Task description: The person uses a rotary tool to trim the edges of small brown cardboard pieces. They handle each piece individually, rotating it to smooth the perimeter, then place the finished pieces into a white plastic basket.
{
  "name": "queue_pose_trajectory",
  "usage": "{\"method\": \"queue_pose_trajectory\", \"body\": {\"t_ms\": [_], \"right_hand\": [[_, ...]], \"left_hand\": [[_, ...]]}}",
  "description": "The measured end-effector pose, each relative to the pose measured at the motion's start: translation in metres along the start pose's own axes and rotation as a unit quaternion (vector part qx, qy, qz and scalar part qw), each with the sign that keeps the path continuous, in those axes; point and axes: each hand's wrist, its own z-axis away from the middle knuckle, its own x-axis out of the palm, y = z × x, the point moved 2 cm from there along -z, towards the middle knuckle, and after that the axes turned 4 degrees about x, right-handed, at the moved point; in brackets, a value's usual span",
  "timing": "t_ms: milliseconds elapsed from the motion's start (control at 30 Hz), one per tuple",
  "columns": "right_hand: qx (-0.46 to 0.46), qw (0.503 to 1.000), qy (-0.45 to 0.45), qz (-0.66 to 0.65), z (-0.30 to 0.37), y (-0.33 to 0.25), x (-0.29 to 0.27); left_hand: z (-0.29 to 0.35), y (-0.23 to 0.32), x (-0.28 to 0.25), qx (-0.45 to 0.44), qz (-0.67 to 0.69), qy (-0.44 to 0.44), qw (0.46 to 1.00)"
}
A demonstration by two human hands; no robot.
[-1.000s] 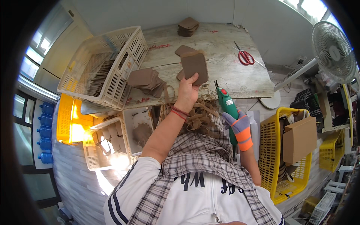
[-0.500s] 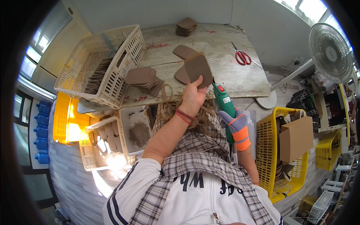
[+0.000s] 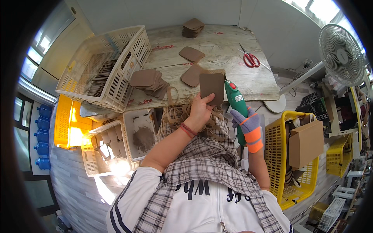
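Observation:
My bare left hand (image 3: 201, 112) pinches a brown rounded panel (image 3: 211, 86) by its lower edge, thumb on top. A thin strip of lighter edging shows along the panel's far side. My right hand (image 3: 248, 124), in a grey and orange glove, grips a green handheld power tool (image 3: 237, 99) with a red switch. Its narrow tip is at the panel's upper right edge; whether they touch I cannot tell. Thin brown offcut strips (image 3: 208, 130) hang in a tangle over my lap. Beyond the panel, single brown panels (image 3: 190, 75) lie on the worn table (image 3: 241, 85).
A stack of panels (image 3: 147, 79) lies left of my hands, beside a cream crate (image 3: 128, 72) holding more. Another stack (image 3: 193, 27) sits at the far edge. Red-handled scissors (image 3: 251, 60) lie right. A yellow basket (image 3: 276, 155) and a fan (image 3: 342, 56) stand on the right.
My left hand has turned the panel more upright and moved it slightly nearer and right. The tool has shifted a little right, its tip now at the panel's upper right edge.

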Motion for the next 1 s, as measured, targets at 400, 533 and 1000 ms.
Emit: {"method": "queue_pose_trajectory", "body": {"t_ms": [400,533,1000], "right_hand": [[0.005,0.99,-0.088,0.107,0.019,-0.007,-0.032],[0.021,0.986,-0.09,0.136,0.026,-0.004,-0.03],[0.013,0.988,-0.092,0.126,0.019,0.005,-0.009]], "left_hand": [[-0.004,0.072,-0.023,-0.009,-0.309,-0.103,0.945],[-0.002,0.09,-0.021,-0.069,-0.369,-0.123,0.919],[0.015,0.079,-0.035,-0.16,-0.422,-0.127,0.883]]}}
